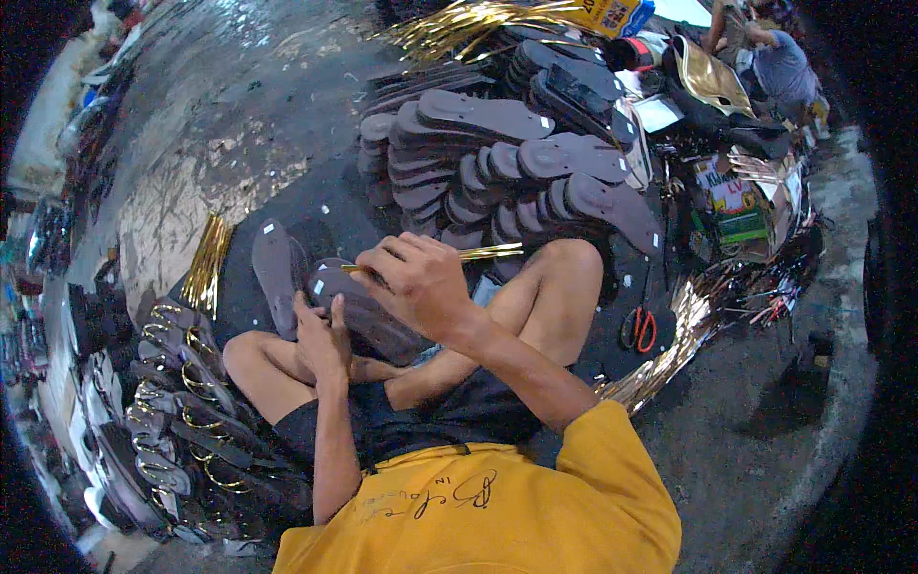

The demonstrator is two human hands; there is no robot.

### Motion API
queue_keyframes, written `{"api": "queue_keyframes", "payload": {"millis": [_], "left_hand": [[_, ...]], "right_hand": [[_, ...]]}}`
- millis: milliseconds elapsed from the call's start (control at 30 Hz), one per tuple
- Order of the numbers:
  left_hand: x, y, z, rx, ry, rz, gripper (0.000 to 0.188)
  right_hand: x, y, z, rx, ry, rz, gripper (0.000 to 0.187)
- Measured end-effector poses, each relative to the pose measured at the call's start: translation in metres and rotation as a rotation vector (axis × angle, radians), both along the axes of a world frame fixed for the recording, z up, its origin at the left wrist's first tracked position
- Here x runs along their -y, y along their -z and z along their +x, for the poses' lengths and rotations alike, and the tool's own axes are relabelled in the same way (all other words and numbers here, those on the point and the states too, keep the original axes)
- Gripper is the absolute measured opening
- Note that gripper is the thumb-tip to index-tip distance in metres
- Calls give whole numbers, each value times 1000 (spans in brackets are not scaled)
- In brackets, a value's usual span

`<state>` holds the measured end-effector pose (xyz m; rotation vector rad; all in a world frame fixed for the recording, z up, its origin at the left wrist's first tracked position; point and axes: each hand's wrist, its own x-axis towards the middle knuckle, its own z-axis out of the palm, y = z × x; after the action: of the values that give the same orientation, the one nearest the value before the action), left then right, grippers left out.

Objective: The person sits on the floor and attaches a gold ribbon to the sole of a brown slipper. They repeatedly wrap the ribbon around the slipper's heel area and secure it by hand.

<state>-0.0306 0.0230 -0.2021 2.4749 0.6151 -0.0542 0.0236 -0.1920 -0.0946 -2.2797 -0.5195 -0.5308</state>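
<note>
My right hand [421, 285] is closed round a few thin gold straps [493, 253], whose ends stick out on both sides of the fist. Below it lies a dark grey-brown sandal sole [378, 323], partly covered by that hand. My left hand [321, 335] has its fingers and thumb at the left edge of this sole and seems to grip it; the fingertips are partly hidden. Just left of it, another sole [275, 277] with a small white label rests on the black mat [320, 230].
Stacked soles [574, 158] fan out beyond my knees. A bundle of gold straps [207, 266] lies at the left, above rows of strapped sandals [182, 411]. Red-handled scissors [639, 330] lie right of my knee, near more gold strips [660, 359]. Another person [784, 69] sits at the far right.
</note>
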Motion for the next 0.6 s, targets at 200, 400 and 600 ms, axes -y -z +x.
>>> {"api": "queue_keyframes", "payload": {"millis": [200, 400, 600], "left_hand": [[0, 47, -1, 257, 187, 250, 104], [13, 19, 14, 439, 46, -83, 106], [0, -54, 25, 254, 12, -794, 25]], "right_hand": [[-5, 3, 3, -121, -43, 175, 15], [-13, 13, 7, -290, -4, 361, 18], [-15, 8, 2, -459, -17, 357, 17]]}}
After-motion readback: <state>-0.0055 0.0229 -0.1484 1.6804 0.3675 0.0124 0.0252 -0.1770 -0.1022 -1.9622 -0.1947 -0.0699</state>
